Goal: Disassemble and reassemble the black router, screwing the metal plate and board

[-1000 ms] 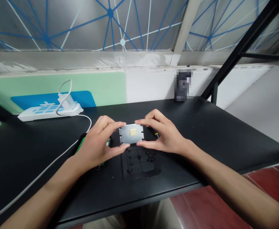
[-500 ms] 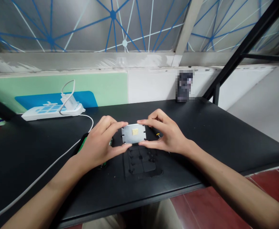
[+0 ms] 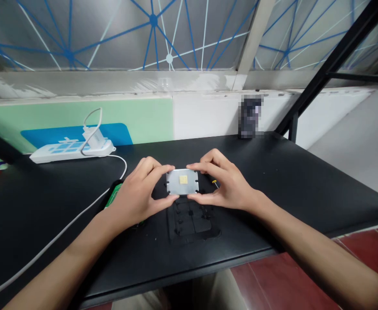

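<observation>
Between my two hands a small silver metal plate is held up, with notches along its short sides and a pale yellow square pad at its middle. My left hand pinches the plate's left end, thumb below and fingers above. The right end is gripped the same way by my right hand. Beneath the plate, a black plastic casing with moulded ribs lies on the table. A green circuit board is mostly hidden behind my left hand. Next to my right fingers shows a yellow-ended thin tool, partly covered.
The black table runs back to the wall. A white power strip with a plugged-in charger sits at the back left, its white cable trailing forward. A blurred dark upright object stands at the back right.
The plate has shifted very slightly to the right and tilted a little, still in both hands. Everything else stays where it was.
</observation>
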Demonstrator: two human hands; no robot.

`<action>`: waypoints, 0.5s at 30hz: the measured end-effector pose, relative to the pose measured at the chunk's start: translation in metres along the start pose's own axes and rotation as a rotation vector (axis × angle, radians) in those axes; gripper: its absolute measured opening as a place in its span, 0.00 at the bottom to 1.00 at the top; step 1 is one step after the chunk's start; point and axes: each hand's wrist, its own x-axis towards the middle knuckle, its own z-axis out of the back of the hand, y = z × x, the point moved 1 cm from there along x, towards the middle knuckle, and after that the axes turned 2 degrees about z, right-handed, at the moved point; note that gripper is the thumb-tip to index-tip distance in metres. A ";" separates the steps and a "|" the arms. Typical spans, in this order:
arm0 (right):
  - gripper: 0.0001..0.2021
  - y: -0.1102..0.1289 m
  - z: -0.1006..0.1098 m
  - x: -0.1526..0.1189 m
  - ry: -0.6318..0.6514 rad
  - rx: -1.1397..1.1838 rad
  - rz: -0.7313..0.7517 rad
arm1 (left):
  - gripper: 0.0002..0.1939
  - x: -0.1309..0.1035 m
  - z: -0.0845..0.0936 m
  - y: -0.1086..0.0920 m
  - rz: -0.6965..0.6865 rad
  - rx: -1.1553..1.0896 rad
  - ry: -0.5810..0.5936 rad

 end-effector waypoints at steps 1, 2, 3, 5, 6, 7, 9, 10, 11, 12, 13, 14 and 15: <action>0.28 0.001 0.000 0.000 0.000 0.003 0.003 | 0.23 0.000 -0.001 0.000 0.002 0.002 0.006; 0.28 0.003 -0.001 0.001 -0.001 0.006 0.009 | 0.23 0.000 -0.002 0.000 0.003 0.007 0.009; 0.28 0.005 -0.001 0.001 -0.003 0.009 0.016 | 0.23 0.001 -0.003 -0.001 0.002 0.013 0.009; 0.28 0.009 -0.002 0.002 -0.009 0.013 0.031 | 0.23 0.002 -0.005 -0.003 -0.006 0.030 0.004; 0.28 0.011 -0.003 0.003 -0.014 0.014 0.038 | 0.23 0.003 -0.005 -0.004 -0.012 0.039 0.003; 0.28 0.013 -0.004 0.003 -0.016 0.016 0.045 | 0.23 0.003 -0.005 -0.006 -0.019 0.047 0.005; 0.28 0.017 -0.005 0.004 -0.008 0.022 0.055 | 0.23 0.003 -0.005 -0.009 -0.033 0.053 0.020; 0.29 0.018 -0.006 0.004 0.000 0.025 0.059 | 0.23 0.003 -0.005 -0.011 -0.037 0.051 0.028; 0.29 0.020 -0.006 0.004 0.008 0.030 0.060 | 0.23 0.003 -0.005 -0.012 -0.038 0.048 0.034; 0.30 0.021 -0.007 0.003 0.015 0.035 0.061 | 0.23 0.003 -0.005 -0.013 -0.035 0.044 0.039; 0.30 0.021 -0.007 0.003 0.020 0.041 0.062 | 0.23 0.003 -0.005 -0.013 -0.035 0.040 0.038; 0.30 0.022 -0.007 0.003 0.022 0.045 0.063 | 0.23 0.003 -0.005 -0.014 -0.033 0.034 0.034; 0.31 0.022 -0.007 0.003 0.027 0.048 0.062 | 0.23 0.003 -0.005 -0.014 -0.032 0.024 0.025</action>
